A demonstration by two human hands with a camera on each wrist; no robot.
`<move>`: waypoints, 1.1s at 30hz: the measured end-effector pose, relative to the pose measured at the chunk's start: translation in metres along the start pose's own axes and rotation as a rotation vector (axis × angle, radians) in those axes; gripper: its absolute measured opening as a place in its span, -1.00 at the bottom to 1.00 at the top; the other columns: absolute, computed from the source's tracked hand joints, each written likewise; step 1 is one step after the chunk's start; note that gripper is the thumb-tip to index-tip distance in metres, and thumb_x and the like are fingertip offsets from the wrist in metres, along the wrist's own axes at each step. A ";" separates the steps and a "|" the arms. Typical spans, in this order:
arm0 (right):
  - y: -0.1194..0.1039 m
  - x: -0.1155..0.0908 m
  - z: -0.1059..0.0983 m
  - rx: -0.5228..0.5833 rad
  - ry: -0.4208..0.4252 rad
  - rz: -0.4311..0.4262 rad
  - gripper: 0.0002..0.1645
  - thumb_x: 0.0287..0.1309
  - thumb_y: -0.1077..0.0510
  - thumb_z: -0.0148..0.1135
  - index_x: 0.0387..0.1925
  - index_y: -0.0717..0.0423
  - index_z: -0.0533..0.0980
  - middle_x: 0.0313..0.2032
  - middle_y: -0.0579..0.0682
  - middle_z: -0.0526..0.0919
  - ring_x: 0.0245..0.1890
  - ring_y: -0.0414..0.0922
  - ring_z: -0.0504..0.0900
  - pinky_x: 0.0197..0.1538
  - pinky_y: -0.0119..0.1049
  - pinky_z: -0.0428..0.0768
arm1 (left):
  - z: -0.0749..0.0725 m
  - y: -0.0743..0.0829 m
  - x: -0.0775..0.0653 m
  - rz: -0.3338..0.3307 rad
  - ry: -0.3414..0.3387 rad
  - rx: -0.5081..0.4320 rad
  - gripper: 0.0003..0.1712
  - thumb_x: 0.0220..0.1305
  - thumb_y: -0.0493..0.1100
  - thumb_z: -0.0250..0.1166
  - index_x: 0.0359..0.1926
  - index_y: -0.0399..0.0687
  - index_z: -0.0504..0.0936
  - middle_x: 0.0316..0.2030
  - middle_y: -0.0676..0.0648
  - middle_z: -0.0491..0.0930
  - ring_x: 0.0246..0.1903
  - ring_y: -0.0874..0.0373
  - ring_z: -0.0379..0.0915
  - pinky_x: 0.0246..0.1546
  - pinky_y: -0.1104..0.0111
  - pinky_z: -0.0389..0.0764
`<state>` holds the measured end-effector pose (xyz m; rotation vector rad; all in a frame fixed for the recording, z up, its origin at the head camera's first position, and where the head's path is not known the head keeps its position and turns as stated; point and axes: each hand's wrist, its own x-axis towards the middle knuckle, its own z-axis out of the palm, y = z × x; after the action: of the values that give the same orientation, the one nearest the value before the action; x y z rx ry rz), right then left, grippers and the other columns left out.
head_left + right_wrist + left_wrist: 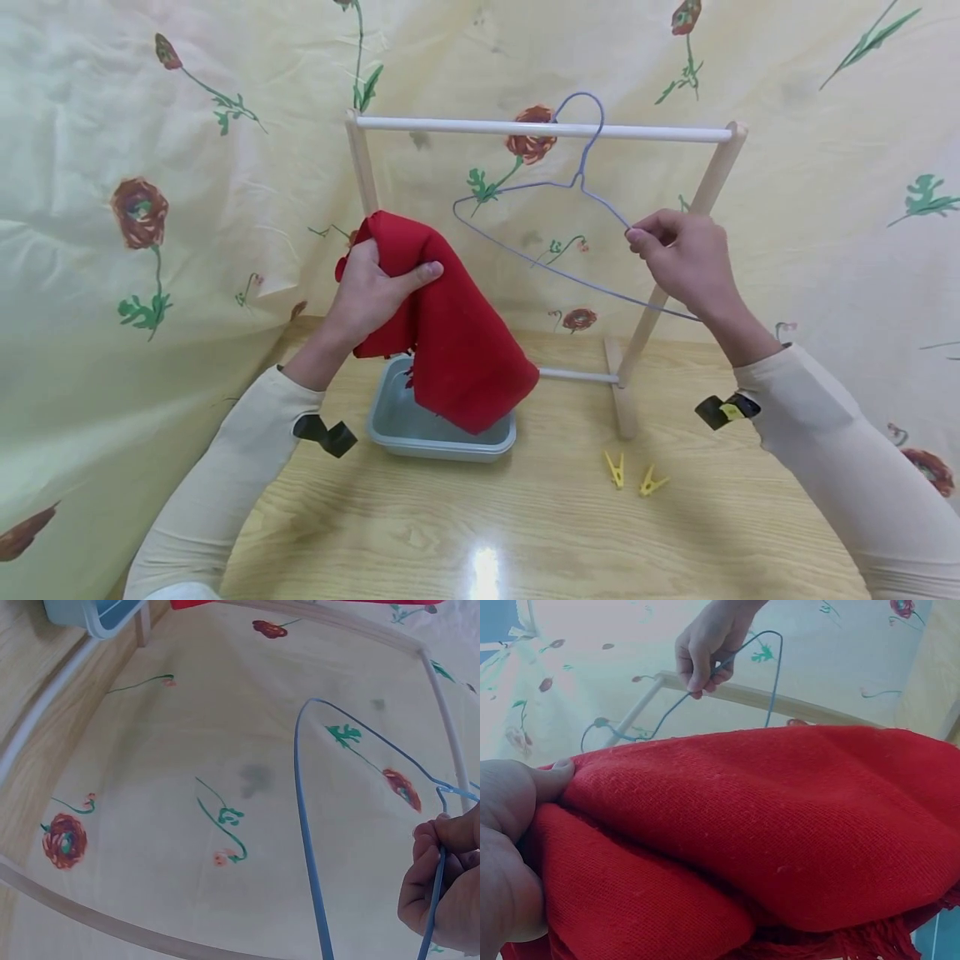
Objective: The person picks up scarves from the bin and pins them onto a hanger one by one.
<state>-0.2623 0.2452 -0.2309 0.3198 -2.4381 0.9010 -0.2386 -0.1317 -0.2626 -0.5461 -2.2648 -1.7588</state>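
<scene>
Saw nearest, on the wooden surface (547,500), two yellow clothespins (617,473) lying just beside one another, right of the grey-blue tub (450,452). Found the left grip (363,292) closed round a bunched red cloth (468,346), raised above the tub, with the thumb laid over a fold. Noted the cloth hanging slantwise down to the right, fringed at its lower edge and hiding part of the tub. Saw, farther right, the right grip (686,254) pinching a blue wire hanger (582,175) by its right shoulder. Marked the chief relation: hanger to the right of the cloth and farther back, its long lower bar slanting from upper left to lower right, with the free left end near the cloth and nearer the left grip. Saw nothing draped on the wire. Could not tell whether the hook bore on the white rail (465,126). Noticed, last, the wooden-legged rack (641,337) and the flowered backdrop (247,183).
</scene>
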 end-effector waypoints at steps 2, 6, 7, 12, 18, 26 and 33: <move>-0.002 0.001 -0.003 0.004 0.009 -0.004 -0.72 0.39 0.05 0.28 -0.19 0.20 0.73 -0.48 -0.19 0.70 -0.50 -0.44 0.54 -0.43 -0.46 0.41 | 0.000 0.001 0.000 -0.001 -0.002 0.005 -0.42 0.23 -0.14 0.50 0.20 -0.14 0.46 0.03 -0.12 0.62 -0.03 -0.02 0.61 -0.08 0.21 0.71; -0.006 0.001 -0.011 0.008 0.016 -0.003 -0.71 0.39 0.04 0.28 -0.18 0.20 0.72 -0.51 -0.36 0.64 -0.48 -0.45 0.56 -0.43 -0.49 0.41 | -0.001 0.002 -0.001 -0.003 -0.002 0.012 -0.41 0.23 -0.14 0.50 0.20 -0.15 0.45 0.04 -0.12 0.62 -0.03 -0.02 0.61 -0.07 0.20 0.71; -0.007 0.001 -0.013 0.011 0.016 -0.002 -0.71 0.39 0.04 0.28 -0.17 0.21 0.72 -0.50 -0.37 0.63 -0.48 -0.45 0.56 -0.43 -0.50 0.42 | -0.001 0.002 -0.001 -0.005 0.000 0.013 -0.41 0.23 -0.13 0.50 0.20 -0.14 0.45 0.04 -0.12 0.62 -0.03 -0.02 0.61 -0.07 0.20 0.71; -0.012 -0.005 -0.021 0.043 0.008 0.013 -0.68 0.40 0.04 0.26 -0.14 0.24 0.71 -0.51 -0.40 0.62 -0.45 -0.39 0.58 -0.39 -0.49 0.44 | -0.003 0.005 -0.001 -0.002 0.020 0.019 -0.41 0.25 -0.12 0.49 0.21 -0.11 0.44 0.04 -0.11 0.61 -0.01 -0.02 0.60 -0.05 0.17 0.70; -0.012 -0.019 -0.019 0.074 0.015 -0.013 -0.70 0.39 0.06 0.28 -0.20 0.25 0.71 -0.52 -0.45 0.62 -0.44 -0.32 0.58 -0.39 -0.47 0.42 | -0.005 0.009 -0.002 0.029 0.020 0.010 -0.44 0.25 -0.15 0.48 0.20 -0.10 0.46 0.04 -0.12 0.62 -0.02 -0.02 0.61 -0.07 0.18 0.70; -0.006 -0.039 -0.006 0.102 0.032 -0.061 -0.81 0.34 0.16 0.33 -0.25 0.24 0.73 -0.54 -0.44 0.64 -0.48 -0.42 0.55 -0.31 -0.62 0.46 | -0.005 0.012 -0.004 0.078 0.001 -0.017 -0.45 0.23 -0.20 0.48 0.19 -0.12 0.47 0.03 -0.12 0.62 -0.03 -0.03 0.61 -0.09 0.20 0.71; 0.001 -0.057 0.008 0.121 0.018 -0.091 -0.82 0.34 0.21 0.33 -0.29 0.29 0.70 -0.53 -0.41 0.62 -0.49 -0.43 0.53 -0.28 -0.69 0.48 | 0.000 0.014 -0.009 0.151 -0.015 -0.063 -0.52 0.24 -0.25 0.46 0.15 -0.15 0.51 -0.01 -0.13 0.64 -0.05 -0.04 0.63 -0.08 0.23 0.71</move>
<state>-0.2183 0.2435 -0.2672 0.4599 -2.3379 1.0088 -0.2250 -0.1298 -0.2538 -0.7246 -2.1221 -1.7624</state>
